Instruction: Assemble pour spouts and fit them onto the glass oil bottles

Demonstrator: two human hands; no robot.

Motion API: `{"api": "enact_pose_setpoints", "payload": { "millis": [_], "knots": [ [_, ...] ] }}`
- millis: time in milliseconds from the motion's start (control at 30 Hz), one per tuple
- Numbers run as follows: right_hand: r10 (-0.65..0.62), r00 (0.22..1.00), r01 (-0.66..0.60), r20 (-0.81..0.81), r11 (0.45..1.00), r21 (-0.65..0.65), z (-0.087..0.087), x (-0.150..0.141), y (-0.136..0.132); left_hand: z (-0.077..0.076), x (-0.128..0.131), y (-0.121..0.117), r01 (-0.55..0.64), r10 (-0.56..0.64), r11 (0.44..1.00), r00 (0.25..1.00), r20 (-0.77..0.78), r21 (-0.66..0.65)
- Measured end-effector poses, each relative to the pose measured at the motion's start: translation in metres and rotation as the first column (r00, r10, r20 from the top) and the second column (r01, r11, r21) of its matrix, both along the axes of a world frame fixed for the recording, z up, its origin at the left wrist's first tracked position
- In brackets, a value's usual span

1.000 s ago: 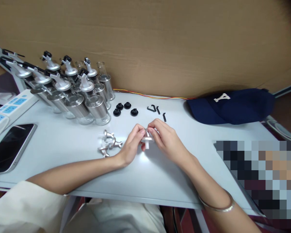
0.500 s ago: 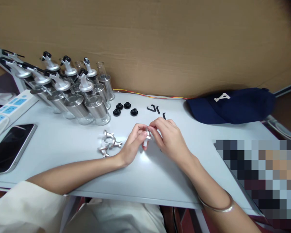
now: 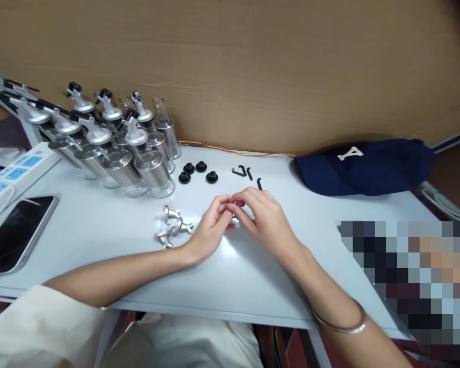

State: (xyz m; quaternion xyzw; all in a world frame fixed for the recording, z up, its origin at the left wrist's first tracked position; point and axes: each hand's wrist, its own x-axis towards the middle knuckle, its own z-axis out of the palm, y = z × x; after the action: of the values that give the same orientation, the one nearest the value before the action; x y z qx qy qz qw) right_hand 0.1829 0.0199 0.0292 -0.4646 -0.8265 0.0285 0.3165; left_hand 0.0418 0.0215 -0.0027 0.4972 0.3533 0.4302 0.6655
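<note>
Between my two hands, above the table (image 3: 230,286), is a silver bottle pourer spout (image 3: 235,222), mostly covered by my fingers. My left hand (image 3: 209,230) is closed around it, thumb on the near side. The closed fingers of my right hand (image 3: 266,217) pinch at the upper end of the spout; whatever lies between their tips is hidden. Left of my left hand lie three loose silver spouts (image 3: 182,226). Several black rubber stoppers (image 3: 212,177) sit beyond my hands, and several thin black clips (image 3: 249,174) lie just past my right hand.
Glass bottles (image 3: 153,168) with steel bands crowd the back left, many topped with silver pourers. A power strip (image 3: 19,166) and a phone (image 3: 21,232) are at the left. A navy cap (image 3: 368,168) rests at the back right, against a cardboard wall (image 3: 230,66).
The spout has tilted or sunk deeper into my fingers, so its white lower stem no longer shows. My right fingertips have shifted slightly left, closer to my left hand.
</note>
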Motion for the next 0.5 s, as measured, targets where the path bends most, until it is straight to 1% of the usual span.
{"api": "enact_pose_setpoints", "payload": {
  "millis": [100,233,367,500],
  "knots": [
    [-0.021,1.0,0.021,-0.013,0.999,-0.028,-0.0005,0.0006,0.0005,-0.0005,-0.0012,0.001,-0.017,0.021,0.999,0.997,-0.075,0.05],
    [-0.063,0.997,0.055,-0.052,0.989,-0.137,-0.0005,0.0006,0.0002,-0.0003,-0.0033,0.0005,-0.037,0.05,0.993,0.992,-0.119,0.114],
    [-0.039,0.996,0.021,-0.076,0.975,-0.222,0.0013,-0.001,-0.0009,0.0021,-0.0034,-0.0013,-0.036,0.044,0.996,0.993,-0.109,0.078],
    [-0.019,0.993,-0.01,-0.116,0.969,-0.245,0.002,-0.0016,-0.0009,0.005,-0.0021,-0.0023,-0.049,0.051,0.998,0.996,-0.07,0.029]
  ]
}}
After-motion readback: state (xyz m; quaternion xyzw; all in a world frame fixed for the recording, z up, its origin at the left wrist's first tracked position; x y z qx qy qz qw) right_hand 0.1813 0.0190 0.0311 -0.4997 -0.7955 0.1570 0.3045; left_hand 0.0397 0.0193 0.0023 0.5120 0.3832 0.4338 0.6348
